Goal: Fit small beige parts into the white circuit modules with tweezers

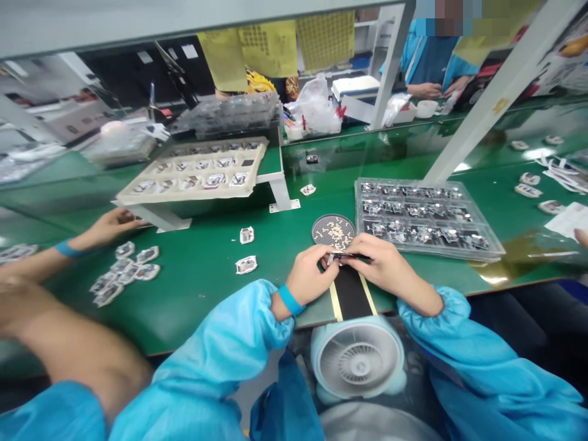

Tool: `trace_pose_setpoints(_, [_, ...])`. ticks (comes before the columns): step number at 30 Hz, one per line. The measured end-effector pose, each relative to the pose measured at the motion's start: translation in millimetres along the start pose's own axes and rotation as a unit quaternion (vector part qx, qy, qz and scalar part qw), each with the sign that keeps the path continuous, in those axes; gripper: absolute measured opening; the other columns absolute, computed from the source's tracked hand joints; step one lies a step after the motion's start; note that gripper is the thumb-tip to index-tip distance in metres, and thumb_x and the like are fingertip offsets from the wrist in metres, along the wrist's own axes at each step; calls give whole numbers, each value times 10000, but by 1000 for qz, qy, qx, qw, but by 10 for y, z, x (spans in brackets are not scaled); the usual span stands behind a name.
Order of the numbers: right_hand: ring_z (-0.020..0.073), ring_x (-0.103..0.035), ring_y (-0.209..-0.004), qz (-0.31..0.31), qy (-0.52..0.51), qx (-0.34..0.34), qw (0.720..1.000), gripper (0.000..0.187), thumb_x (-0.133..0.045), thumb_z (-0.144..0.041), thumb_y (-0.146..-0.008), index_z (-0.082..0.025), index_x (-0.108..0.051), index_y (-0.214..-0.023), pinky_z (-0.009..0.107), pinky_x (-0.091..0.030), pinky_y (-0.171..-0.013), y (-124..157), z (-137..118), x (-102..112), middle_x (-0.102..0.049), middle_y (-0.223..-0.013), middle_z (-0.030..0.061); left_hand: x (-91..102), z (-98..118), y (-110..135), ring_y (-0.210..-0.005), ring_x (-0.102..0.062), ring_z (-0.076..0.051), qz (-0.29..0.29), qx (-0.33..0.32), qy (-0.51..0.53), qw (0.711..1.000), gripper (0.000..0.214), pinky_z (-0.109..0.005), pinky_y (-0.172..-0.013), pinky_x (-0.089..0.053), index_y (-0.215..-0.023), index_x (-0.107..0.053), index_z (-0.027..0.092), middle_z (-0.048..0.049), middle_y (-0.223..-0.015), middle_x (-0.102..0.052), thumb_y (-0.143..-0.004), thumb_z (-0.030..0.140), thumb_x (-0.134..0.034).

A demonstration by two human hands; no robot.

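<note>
My left hand, with a blue band at the wrist, is closed on a small white-and-dark part. Opposite it, my right hand pinches a slim black tool, apparently tweezers, whose tip meets that part. My fingers cover much of both, so fine detail is hidden. Just beyond my fingertips sits a round dark mesh dish of tiny beige pieces. Below my hands, a black strip edged in yellow tape runs to the table's front edge.
A clear tray of small assemblies lies right. Left are loose white-framed parts, a pile of similar parts and a co-worker's arm. A cream tray rests on a raised stand. A fan is below the edge.
</note>
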State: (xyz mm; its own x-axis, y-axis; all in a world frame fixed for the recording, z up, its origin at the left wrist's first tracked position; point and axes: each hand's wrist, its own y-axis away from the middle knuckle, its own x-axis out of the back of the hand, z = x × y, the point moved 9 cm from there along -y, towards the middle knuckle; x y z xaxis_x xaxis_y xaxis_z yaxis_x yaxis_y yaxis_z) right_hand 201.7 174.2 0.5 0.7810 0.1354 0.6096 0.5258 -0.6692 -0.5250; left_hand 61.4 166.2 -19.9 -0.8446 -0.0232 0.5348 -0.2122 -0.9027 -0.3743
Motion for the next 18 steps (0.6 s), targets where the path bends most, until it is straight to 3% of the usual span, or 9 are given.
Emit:
trace_pose_setpoints(4, [168, -625, -857, -20, 0, -17, 1000, 51, -686, -226, -961, -181, -687, -937, 295, -502, -767, -360, 122, -41, -649, -918, 38, 203, -104, -121, -688, -567, -142, 28, 37, -46, 998, 80, -268, -675, -432, -869, -678, 194, 5, -755, -648, -886, 218, -604])
trace_pose_setpoints(8, [176, -636, -808, -28, 154, -80, 984, 90, -654, -221, -970, -173, -726, -944, 304, -486, -746, -587, 333, 5, -675, -939, 66, 804, -499, -274, -838, -647, -183, 81, 121, -202, 969, 156, -281, -771, -475, -914, -703, 197, -30, -888, -719, -909, 277, -570])
trace_pose_setpoints(11, [189, -643, -804, -4, 192, -91, 977, 161, -623, -263, -992, -184, -759, -962, 321, -489, -737, -496, 345, 95, -688, -942, 75, 1414, -969, -396, -901, -687, -226, 92, 219, -291, 927, 259, -307, -818, -492, -1056, -745, 185, -68, -963, -758, -922, 331, -577])
trace_pose_setpoints(14, [193, -648, -833, 82, 88, -75, 990, 181, -622, -302, -998, -188, -756, -953, 331, -505, -765, -301, 234, 267, -688, -901, 59, 1920, -1320, -611, -965, -695, -271, 92, 278, -333, 896, 332, -340, -845, -498, -1161, -727, 124, -111, -1009, -764, -919, 296, -580])
trace_pose_setpoints(16, [184, -627, -796, 141, 37, -70, 987, 228, -606, -325, -1010, -182, -739, -892, 331, -501, -745, -160, 172, 400, -668, -849, 53, 2085, -1429, -792, -1060, -677, -286, 77, 296, -362, 881, 332, -363, -920, -489, -1163, -715, 97, -122, -1065, -759, -933, 278, -558])
trace_pose_setpoints(18, [185, -620, -786, 186, 28, -67, 980, 293, -586, -350, -1020, -182, -727, -827, 337, -498, -745, -2, 134, 526, -659, -827, 57, 2092, -1429, -925, -1165, -641, -293, 56, 297, -389, 870, 344, -383, -999, -462, -1199, -694, 100, -122, -1137, -748, -943, 281, -552])
